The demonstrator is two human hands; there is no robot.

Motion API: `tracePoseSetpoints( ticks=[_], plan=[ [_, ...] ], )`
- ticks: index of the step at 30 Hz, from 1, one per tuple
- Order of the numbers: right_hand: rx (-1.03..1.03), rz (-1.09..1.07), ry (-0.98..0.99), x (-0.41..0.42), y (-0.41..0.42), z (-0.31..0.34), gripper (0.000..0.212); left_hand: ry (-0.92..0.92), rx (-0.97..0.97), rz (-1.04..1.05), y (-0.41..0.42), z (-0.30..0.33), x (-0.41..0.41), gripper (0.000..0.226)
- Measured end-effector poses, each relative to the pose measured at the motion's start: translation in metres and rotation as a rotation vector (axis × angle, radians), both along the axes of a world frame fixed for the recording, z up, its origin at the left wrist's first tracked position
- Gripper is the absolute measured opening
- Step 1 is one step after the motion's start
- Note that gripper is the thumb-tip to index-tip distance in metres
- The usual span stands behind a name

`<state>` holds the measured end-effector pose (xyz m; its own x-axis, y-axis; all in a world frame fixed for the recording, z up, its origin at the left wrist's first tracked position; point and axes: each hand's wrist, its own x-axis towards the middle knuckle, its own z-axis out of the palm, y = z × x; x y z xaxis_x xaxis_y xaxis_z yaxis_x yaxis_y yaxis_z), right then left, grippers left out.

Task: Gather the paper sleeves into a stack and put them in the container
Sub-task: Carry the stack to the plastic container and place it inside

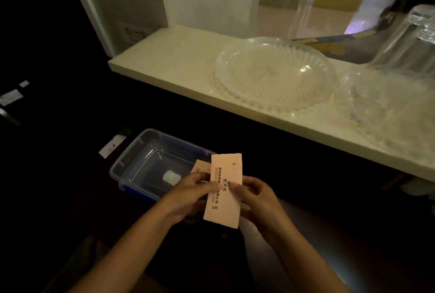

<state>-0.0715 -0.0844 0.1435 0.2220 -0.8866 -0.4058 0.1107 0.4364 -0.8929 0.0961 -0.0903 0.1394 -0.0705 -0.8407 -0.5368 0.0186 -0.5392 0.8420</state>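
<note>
Paper sleeves [223, 196], pale pink and printed with dark characters, were held upright between both hands above a dark, dimly lit surface. The left hand [190, 195] was closed on the left edge of the sleeves, its thumb laid across the front sheet. The right hand [255, 195] was closed on the right edge, the thumb pressed to the front near the printed column. A second sleeve was seen protruding behind the front one at its upper left; how many sleeves were gripped in all could not be told.

A clear plastic container [131, 158] with blue latches was placed just behind and to the left of the hands, partly overlapped by the sleeves at its near right corner. A small white object [171, 177] was seen within it, its nature unresolved. A white tag [111, 146] lay just beyond the container's far left corner.

A pale counter [164, 62] was seen farther back. A cut-glass plate [273, 73] was set near its front edge, with a second clear dish [386, 109] just beside it to the right and a clear glass vessel [407, 40] behind that, at the right edge of the view.
</note>
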Motion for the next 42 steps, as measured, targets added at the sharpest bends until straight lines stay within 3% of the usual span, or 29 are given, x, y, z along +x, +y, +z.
tracePoseSetpoints(
  ticks=[2, 4, 8, 10, 13, 16, 22, 26, 32, 37, 42],
  plan=[
    [-0.061, 0.004, 0.009, 0.03, -0.007, 0.004, 0.025, 0.011, -0.024, -0.011, -0.015, -0.002, 0.037, 0.018],
    [-0.204, 0.048, 0.175, 0.057, -0.016, 0.003, 0.024, 0.005, -0.034, -0.01, -0.032, -0.006, 0.077, 0.017],
    [-0.632, 0.25, 0.942, 0.078, -0.033, -0.017, 0.029, -0.069, 0.02, 0.046, -0.064, -0.026, 0.149, 0.016],
    [-0.778, 0.435, 1.233, 0.083, -0.031, -0.023, 0.034, -0.123, 0.059, 0.011, -0.073, -0.039, 0.17, 0.015],
    [-0.828, 0.697, 1.55, 0.089, -0.027, -0.028, 0.043, -0.208, 0.129, -0.097, -0.079, -0.056, 0.18, 0.019],
    [-0.771, 0.866, 1.514, 0.087, -0.029, -0.039, 0.049, -0.283, 0.182, -0.181, -0.085, -0.071, 0.172, 0.023],
    [-0.807, 0.827, 1.52, 0.086, -0.03, -0.045, 0.047, -0.327, 0.238, -0.233, -0.093, -0.072, 0.154, 0.011],
    [-0.82, 0.808, 1.511, 0.084, -0.029, -0.046, 0.045, -0.336, 0.17, -0.271, -0.094, -0.071, 0.141, 0.009],
    [-0.834, 0.816, 1.502, 0.083, -0.03, -0.047, 0.049, -0.413, 0.098, -0.296, -0.089, -0.073, 0.128, 0.025],
    [-0.843, 0.815, 1.493, 0.083, -0.031, -0.048, 0.055, -0.449, 0.097, -0.294, -0.084, -0.074, 0.119, 0.026],
    [-0.856, 0.836, 1.541, 0.084, -0.029, -0.049, 0.049, -0.417, 0.113, -0.312, -0.081, -0.071, 0.121, 0.025]
  ],
)
